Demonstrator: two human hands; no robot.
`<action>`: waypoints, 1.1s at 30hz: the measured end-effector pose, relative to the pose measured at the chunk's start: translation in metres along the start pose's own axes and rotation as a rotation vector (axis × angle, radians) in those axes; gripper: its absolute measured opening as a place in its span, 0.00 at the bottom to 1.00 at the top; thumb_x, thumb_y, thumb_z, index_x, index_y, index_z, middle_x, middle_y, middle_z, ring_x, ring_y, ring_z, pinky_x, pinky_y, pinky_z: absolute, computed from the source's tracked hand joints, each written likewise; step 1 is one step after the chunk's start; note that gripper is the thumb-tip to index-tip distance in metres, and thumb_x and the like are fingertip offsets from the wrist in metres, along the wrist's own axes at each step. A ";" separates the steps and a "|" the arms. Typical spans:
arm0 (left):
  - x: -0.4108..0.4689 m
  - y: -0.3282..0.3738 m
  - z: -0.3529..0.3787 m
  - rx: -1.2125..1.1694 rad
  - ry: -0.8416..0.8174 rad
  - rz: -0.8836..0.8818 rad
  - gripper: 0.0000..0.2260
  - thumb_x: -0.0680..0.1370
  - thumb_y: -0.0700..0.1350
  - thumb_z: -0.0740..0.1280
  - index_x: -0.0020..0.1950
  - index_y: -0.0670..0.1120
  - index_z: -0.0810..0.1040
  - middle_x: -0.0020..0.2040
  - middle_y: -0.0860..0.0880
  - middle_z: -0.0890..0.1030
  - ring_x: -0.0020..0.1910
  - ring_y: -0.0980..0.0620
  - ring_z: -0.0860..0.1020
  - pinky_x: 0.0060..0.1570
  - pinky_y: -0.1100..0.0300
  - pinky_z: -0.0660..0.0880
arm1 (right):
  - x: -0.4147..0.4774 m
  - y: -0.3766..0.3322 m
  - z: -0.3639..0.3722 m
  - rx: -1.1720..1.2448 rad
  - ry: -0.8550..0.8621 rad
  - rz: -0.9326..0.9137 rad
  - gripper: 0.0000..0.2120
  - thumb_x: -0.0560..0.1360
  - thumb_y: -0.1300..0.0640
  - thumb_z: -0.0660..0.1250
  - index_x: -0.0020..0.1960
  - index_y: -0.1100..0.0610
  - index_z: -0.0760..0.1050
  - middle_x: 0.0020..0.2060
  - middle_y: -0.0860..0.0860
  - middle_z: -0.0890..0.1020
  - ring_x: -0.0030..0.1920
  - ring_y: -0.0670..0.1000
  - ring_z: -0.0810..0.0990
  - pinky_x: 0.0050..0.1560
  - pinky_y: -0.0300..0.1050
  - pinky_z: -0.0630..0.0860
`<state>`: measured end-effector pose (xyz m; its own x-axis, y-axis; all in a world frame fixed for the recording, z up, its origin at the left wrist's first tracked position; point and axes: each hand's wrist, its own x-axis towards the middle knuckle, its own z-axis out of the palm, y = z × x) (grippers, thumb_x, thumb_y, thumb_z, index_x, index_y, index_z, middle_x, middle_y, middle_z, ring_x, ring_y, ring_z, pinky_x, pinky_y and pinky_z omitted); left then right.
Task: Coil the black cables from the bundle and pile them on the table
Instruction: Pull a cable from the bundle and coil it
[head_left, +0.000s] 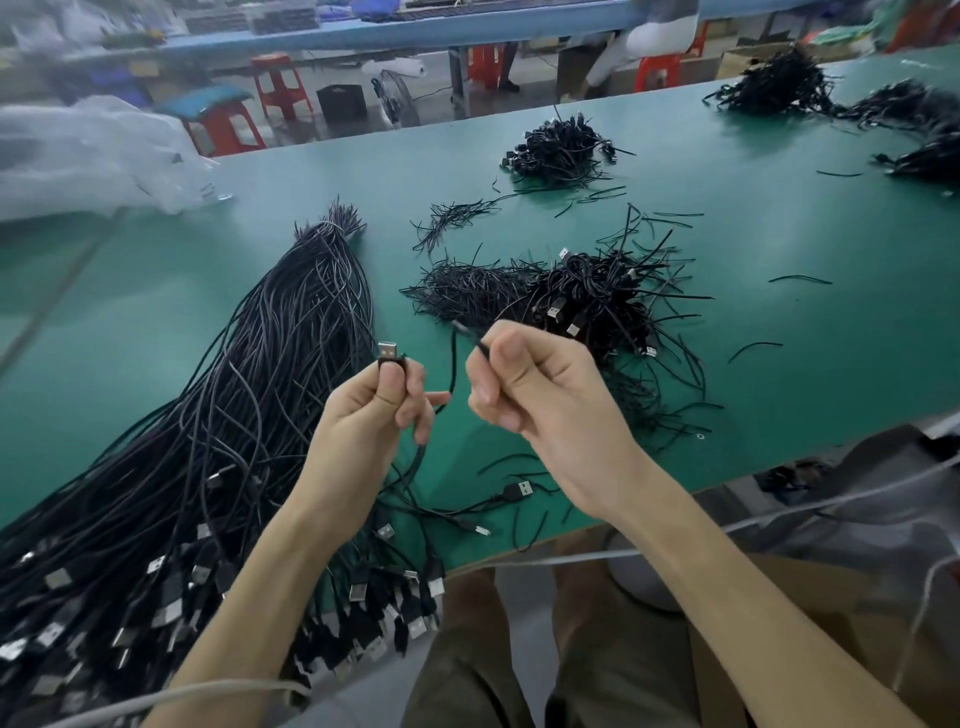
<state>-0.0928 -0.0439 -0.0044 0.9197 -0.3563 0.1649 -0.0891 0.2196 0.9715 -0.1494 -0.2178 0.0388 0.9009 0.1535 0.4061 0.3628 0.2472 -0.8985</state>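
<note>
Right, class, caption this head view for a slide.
The left hand pinches a USB plug, the right hand grips black cable, between bundle and coiled pile.

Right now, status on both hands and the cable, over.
Left hand pinches the USB plug. Right hand grips the cable, not yet coiled. Bundle on the left, coiled pile ahead, nothing between hands and pile.

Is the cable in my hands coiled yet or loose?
Loose. The left hand pinches the USB plug, the right hand pinches the cable farther along, and one slack strand hangs between them.
</note>
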 end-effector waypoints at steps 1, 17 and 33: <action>-0.001 0.004 0.001 -0.068 -0.023 -0.048 0.15 0.85 0.51 0.59 0.42 0.47 0.76 0.32 0.50 0.65 0.33 0.49 0.68 0.51 0.63 0.75 | -0.001 0.000 0.003 -0.043 -0.033 0.004 0.18 0.81 0.47 0.57 0.37 0.55 0.74 0.30 0.49 0.72 0.30 0.46 0.65 0.34 0.41 0.61; 0.001 0.054 -0.043 -0.827 -0.235 -0.103 0.23 0.89 0.46 0.45 0.45 0.46 0.76 0.31 0.54 0.73 0.27 0.56 0.60 0.33 0.63 0.62 | 0.022 0.035 -0.052 0.229 0.562 0.362 0.19 0.85 0.48 0.56 0.40 0.57 0.70 0.26 0.46 0.65 0.26 0.45 0.58 0.33 0.41 0.55; 0.005 -0.005 -0.001 0.072 0.124 -0.033 0.19 0.85 0.48 0.59 0.69 0.37 0.76 0.64 0.42 0.83 0.66 0.45 0.80 0.67 0.52 0.76 | 0.026 0.020 -0.009 -0.191 0.217 0.088 0.20 0.86 0.53 0.57 0.38 0.58 0.74 0.27 0.47 0.70 0.29 0.44 0.66 0.34 0.33 0.64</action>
<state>-0.0871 -0.0455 -0.0087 0.9623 -0.2468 0.1143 -0.0808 0.1420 0.9866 -0.1168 -0.2180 0.0301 0.9532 -0.0465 0.2988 0.3011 0.0540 -0.9521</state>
